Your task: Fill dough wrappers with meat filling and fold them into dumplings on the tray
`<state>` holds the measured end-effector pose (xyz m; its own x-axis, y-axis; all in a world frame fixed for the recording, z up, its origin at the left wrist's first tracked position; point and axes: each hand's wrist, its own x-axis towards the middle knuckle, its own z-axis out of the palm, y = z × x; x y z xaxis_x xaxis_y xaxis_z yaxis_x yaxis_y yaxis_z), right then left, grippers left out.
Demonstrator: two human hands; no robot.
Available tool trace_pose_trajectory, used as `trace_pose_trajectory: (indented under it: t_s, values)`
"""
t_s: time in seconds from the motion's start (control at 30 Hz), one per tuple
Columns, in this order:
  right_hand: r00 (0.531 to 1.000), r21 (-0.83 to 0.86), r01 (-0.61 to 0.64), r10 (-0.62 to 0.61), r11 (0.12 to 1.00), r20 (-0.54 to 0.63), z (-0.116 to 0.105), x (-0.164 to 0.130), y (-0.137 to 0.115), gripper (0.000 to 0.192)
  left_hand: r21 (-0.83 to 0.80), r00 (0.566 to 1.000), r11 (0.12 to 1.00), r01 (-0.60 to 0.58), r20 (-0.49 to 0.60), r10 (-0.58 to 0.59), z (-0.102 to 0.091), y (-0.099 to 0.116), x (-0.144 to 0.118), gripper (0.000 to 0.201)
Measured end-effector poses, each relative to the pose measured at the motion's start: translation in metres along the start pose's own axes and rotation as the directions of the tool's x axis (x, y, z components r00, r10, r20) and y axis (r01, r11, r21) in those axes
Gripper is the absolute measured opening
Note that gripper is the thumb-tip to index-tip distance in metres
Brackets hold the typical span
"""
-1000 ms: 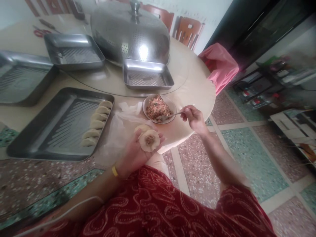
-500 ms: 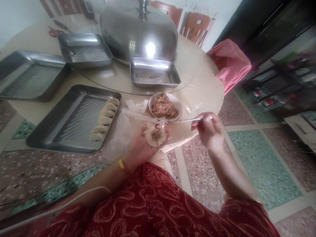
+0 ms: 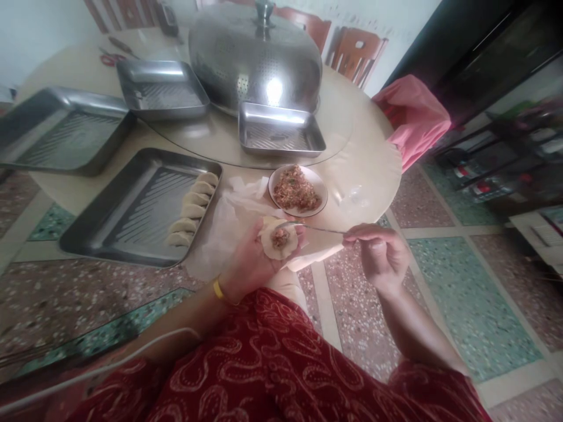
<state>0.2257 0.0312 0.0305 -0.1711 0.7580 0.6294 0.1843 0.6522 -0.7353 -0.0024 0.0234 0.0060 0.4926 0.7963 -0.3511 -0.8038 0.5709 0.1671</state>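
My left hand (image 3: pixel 248 258) cradles a round dumpling wrapper (image 3: pixel 278 252), with a small heap of meat filling (image 3: pixel 280 237) at its centre. In my right hand (image 3: pixel 382 255) is the handle of a metal spoon (image 3: pixel 323 229), pinched between thumb and fingers. The spoon's far end reaches over the wrapper's upper edge, by the filling. Just beyond the wrapper stands a white bowl (image 3: pixel 324 202) of minced filling (image 3: pixel 295 190). Several folded dumplings (image 3: pixel 192 211) line the right side of a large metal tray (image 3: pixel 132 202) to the left.
Crumpled plastic (image 3: pixel 224 225) lies between tray and bowl. Farther back are more metal trays, one at the left (image 3: pixel 65 132), another behind it (image 3: pixel 169 91) and a small one (image 3: pixel 281 132). A large domed steel lid (image 3: pixel 255 58) and red scissors (image 3: pixel 112 58) sit toward the table's far side.
The spoon's tip has moved from beside the bowl to over the wrapper. My right hand has lowered and shifted slightly right. More filling seems heaped on the wrapper. The view has shifted a little.
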Motion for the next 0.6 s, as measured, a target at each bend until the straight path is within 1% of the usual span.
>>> trace_pose_trajectory:
  t_s: [0.07, 0.1, 0.23, 0.27, 0.4, 0.53, 0.57, 0.6]
  values:
    - [1.0, 0.023, -0.008, 0.008, 1.0, -0.006, -0.0005, -0.0009, -0.0016, 0.019, 0.001, 1.0, 1.0, -0.02, -0.001, 0.02, 0.0021, -0.0006, -0.0016, 0.055]
    - [1.0, 0.015, -0.008, 0.008, 1.0, 0.01, -0.001, -0.0014, -0.0024, 0.02, -0.005, 1.0, 1.0, -0.024, -0.005, 0.024, 0.0029, -0.0007, -0.0024, 0.053]
    - [0.993, -0.074, 0.013, -0.004, 0.997, 0.115, -0.0033, -0.0039, -0.0052, 0.019, -0.038, 0.999, 0.999, -0.032, -0.027, 0.031, 0.0043, -0.0003, -0.004, 0.05]
    - [0.993, -0.088, 0.025, -0.015, 0.996, 0.113, -0.0036, -0.0043, -0.0056, 0.019, -0.043, 0.999, 0.999, -0.033, -0.027, 0.032, 0.0042, -0.0003, -0.0041, 0.051]
    - [0.998, -0.066, 0.063, -0.061, 0.996, 0.033, -0.0027, -0.0047, -0.0062, 0.02, -0.039, 0.999, 0.999, -0.034, -0.01, 0.033, 0.0034, -0.001, -0.004, 0.05]
    - [0.994, -0.076, 0.068, -0.061, 0.995, 0.091, -0.0014, -0.0043, -0.0058, 0.018, -0.004, 0.998, 0.999, -0.05, 0.028, 0.05, 0.0013, -0.0021, -0.0036, 0.048]
    - [0.994, -0.079, 0.073, -0.066, 0.994, 0.086, -0.0019, -0.0039, -0.0053, 0.018, -0.003, 0.998, 0.999, -0.046, 0.031, 0.046, 0.0006, -0.0022, -0.0033, 0.048]
    - [0.996, -0.078, 0.073, -0.069, 0.994, 0.054, -0.0027, -0.0033, -0.004, 0.018, -0.003, 0.999, 0.999, -0.041, 0.03, 0.042, -0.0002, -0.0023, -0.0029, 0.049]
